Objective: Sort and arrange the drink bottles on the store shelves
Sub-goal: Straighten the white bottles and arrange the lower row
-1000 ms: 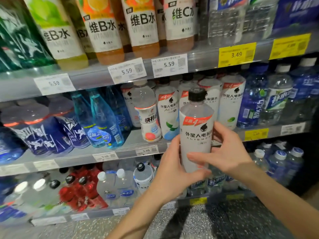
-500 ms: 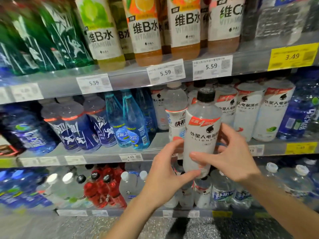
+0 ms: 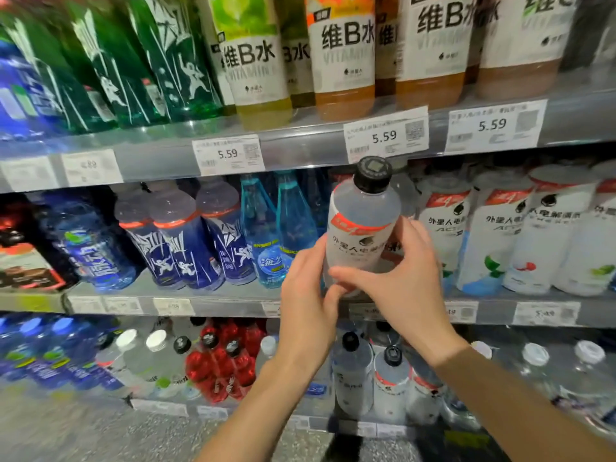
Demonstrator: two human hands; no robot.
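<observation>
Three shelf levels, all packed. Top level: green bottles (image 3: 140,61) far left, then vitamin B water bottles (image 3: 343,55) w/ white labels, yellow to amber liquid. Price tags (image 3: 385,136) reading 5.59 clipped along top shelf edge (image 3: 300,145). Mid level, left to right: dark-blue sports drink bottles (image 3: 180,241), light-blue slim bottles (image 3: 266,235), then row of white-label electrolyte bottles (image 3: 500,235) to right. Bottom level: red bottles (image 3: 220,365) w/ black caps, clear bottles w/ white caps beside them, more black-capped clear ones right below the hands. Speckled floor (image 3: 66,435) at bottom.

Held in front of mid shelf, in gap between light-blue bottles and white-label row: clear electrolyte bottle (image 3: 361,225), black cap (image 3: 372,173), white label w/ red band. Cap reaches just under a 5.59 tag. Neighbours close on both sides; what sits behind it mostly hidden.

Left hand (image 3: 308,295) wraps lower left side of bottle, thumb across lower front. Right hand (image 3: 400,285) cups right side, fingers curled round the body, thumb over lower front, tip touching left thumb. Both hands pressed firmly on lower half; upper half and cap stick out above.

Long axis near vertical, cap up, top leaning slightly right. Label faces camera. Base hidden by hands, so cannot tell whether resting on shelf or lifted.
</observation>
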